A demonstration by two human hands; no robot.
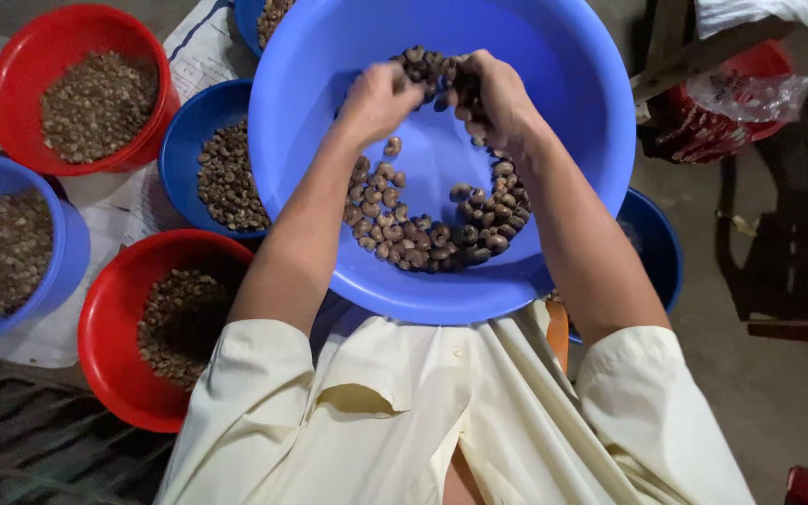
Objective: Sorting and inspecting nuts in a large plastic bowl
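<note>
The work surface is a floor partly covered with printed paper sheets [184,56], with a dark ribbed mat [39,440] below and to the left of the large blue basin [572,84], which serves as the reference landmark. To the right of the basin stand a dark chair [797,243] and a red bag with clear plastic film [731,103]. The basin is round, tilted toward the person and rests over the lap. A band of brown nuts [432,234] lies along its near lower wall, its long axis running left to right and curving up the right side. A second cluster of nuts sits at the basin centre, between both hands. The left hand [376,98] is curled closed over nuts at the cluster's left edge. The right hand [493,93] is curled over nuts at the cluster's right edge. Left of the basin stand five smaller bowls of sorted nuts: a red bowl [21,56] far upper left, a dark blue bowl [180,140] touching the basin, a light blue bowl [67,252], a red bowl [109,327] lower left, and another blue bowl [247,19] at the top edge. A further blue bowl [656,243] sits under the basin's right side.
</note>
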